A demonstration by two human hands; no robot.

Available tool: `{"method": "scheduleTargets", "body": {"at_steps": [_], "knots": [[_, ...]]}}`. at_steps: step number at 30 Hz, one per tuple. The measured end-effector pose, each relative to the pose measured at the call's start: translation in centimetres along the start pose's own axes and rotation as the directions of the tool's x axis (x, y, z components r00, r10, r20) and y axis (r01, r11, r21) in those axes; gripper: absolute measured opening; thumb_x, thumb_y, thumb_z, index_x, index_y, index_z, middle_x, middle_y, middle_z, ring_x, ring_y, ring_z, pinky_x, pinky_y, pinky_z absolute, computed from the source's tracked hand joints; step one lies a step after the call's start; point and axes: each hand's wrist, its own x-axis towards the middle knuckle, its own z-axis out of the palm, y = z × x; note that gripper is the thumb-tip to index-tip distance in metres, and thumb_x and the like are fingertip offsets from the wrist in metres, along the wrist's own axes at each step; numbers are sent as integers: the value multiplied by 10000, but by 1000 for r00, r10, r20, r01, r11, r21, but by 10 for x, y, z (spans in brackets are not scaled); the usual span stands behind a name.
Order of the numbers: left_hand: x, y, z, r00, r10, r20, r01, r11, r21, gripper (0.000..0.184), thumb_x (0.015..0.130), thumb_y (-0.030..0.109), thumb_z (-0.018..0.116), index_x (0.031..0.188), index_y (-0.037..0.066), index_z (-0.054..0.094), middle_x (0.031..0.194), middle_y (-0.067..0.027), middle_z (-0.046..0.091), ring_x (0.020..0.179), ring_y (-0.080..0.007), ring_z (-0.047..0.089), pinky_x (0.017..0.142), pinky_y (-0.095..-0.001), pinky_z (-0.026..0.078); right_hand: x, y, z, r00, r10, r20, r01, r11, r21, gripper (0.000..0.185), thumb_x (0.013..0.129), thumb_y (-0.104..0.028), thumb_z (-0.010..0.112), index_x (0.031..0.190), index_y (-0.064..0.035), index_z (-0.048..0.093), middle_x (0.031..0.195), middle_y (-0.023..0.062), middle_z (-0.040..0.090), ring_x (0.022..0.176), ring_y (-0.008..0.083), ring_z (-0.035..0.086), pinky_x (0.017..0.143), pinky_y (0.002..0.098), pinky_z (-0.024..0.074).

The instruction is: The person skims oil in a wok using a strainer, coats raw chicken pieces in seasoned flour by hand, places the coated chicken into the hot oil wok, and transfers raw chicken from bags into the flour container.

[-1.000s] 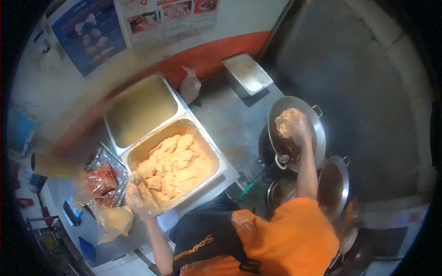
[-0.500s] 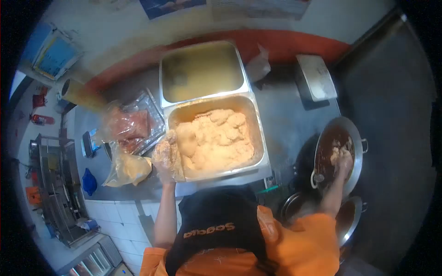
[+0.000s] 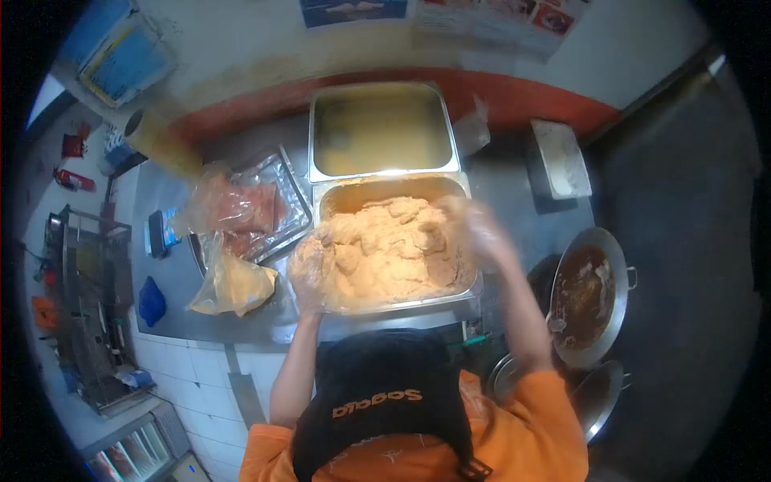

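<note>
A steel pan (image 3: 475,291) full of pale orange breading flour (image 3: 385,241), with lumpy coated pieces in it, stands in front of me. At its left rim my left hand (image 3: 307,281) is closed round a flour-crusted piece (image 3: 313,251), which looks like breaded meat. My right hand (image 3: 480,233) is over the pan's right side, smeared by motion, so its fingers do not show clearly. To the right, a wide wok (image 3: 626,301) holds brown oil with pale pieces frying (image 3: 590,293) in it.
Behind the flour stands a second steel pan (image 3: 315,132) of yellowish liquid. Left are a tray (image 3: 299,189) with bagged raw meat (image 3: 249,209), a bag of pale powder (image 3: 237,285) and a blue cloth-like item (image 3: 151,301). A metal container (image 3: 560,161) is at the back right; another wok (image 3: 598,402) is below.
My right hand has moved left from above the wok, where it held pale pieces, to the flour pan. The wok's oil now bubbles round pieces. My left hand stays at the pan's left rim.
</note>
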Motion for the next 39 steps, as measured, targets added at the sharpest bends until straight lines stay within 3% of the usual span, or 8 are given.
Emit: {"method": "scheduleTargets", "body": {"at_steps": [3, 6, 11, 20, 23, 31, 33, 39], "knots": [[1, -6, -3, 998, 61, -32, -59, 997, 50, 250, 989, 127, 594, 1146, -36, 699, 1153, -142, 719, 1077, -230, 662, 957, -379, 511, 50, 11, 49, 941, 162, 298, 88, 732, -676, 443, 890, -247, 631, 1256, 3, 626, 1162, 241, 696, 1111, 372, 663, 978, 459, 515], [-1, -30, -3, 995, 100, -27, -97, 990, 103, 249, 1002, 123, 589, 1155, -52, 677, 1156, -134, 717, 1062, -205, 665, 943, -355, 524, 47, 12, 79, 1000, 10, 22, 7, 756, -654, 312, 841, -238, 636, 1065, -52, 747, 1114, 216, 714, 1070, 371, 675, 957, 426, 519], [-4, -30, -1, 997, 52, -56, -53, 998, -22, 230, 999, 89, 600, 1180, -41, 661, 1105, -133, 737, 1003, -197, 693, 890, -342, 555, 65, 58, 82, 949, 100, 300, 165, 654, -738, 363, 854, -359, 658, 924, -16, 756, 1051, 196, 729, 1041, 362, 681, 901, 448, 526], [1, -35, -4, 974, 228, -12, -220, 951, 216, 222, 910, 73, 658, 1108, -22, 694, 1086, -196, 711, 1005, -356, 661, 885, -442, 515, 52, 76, 119, 928, 198, -316, -214, 977, -16, 463, 997, -407, 566, 1239, -18, 627, 1263, 209, 657, 1174, 335, 619, 986, 457, 479], [-10, -48, -4, 978, 207, -9, -200, 956, 214, 223, 906, 64, 653, 1109, -18, 697, 1085, -197, 710, 1003, -373, 654, 884, -453, 511, 55, 83, 113, 896, 436, 87, -439, 840, 320, 425, 990, -342, 599, 1273, -25, 620, 1282, 152, 645, 1175, 262, 597, 963, 399, 486], [0, -24, 2, 997, -65, -31, 59, 987, -151, 214, 953, 63, 591, 1116, -20, 699, 1111, -149, 727, 1032, -297, 675, 936, -402, 504, 79, 80, 116, 842, 539, -26, -514, 816, 265, 351, 971, -85, 535, 1297, 18, 615, 1176, 155, 670, 1054, 223, 654, 859, 338, 530], [-1, -29, 4, 996, -77, -45, 69, 983, -173, 215, 953, 62, 589, 1115, -20, 704, 1106, -146, 730, 1035, -293, 673, 936, -401, 504, 83, 113, 125, 851, 474, 225, -464, 481, 744, 317, 964, -37, 509, 1250, -5, 641, 1095, 123, 686, 975, 191, 670, 792, 311, 544], [2, -18, 0, 999, 25, -43, -26, 1000, -10, 214, 960, 70, 586, 1100, -5, 729, 1097, -142, 738, 1040, -297, 669, 935, -410, 499, 70, 69, 100, 862, 476, 173, -465, 608, 643, 341, 949, -155, 616, 1258, -13, 645, 1166, 108, 690, 1073, 200, 643, 883, 330, 523]]}}
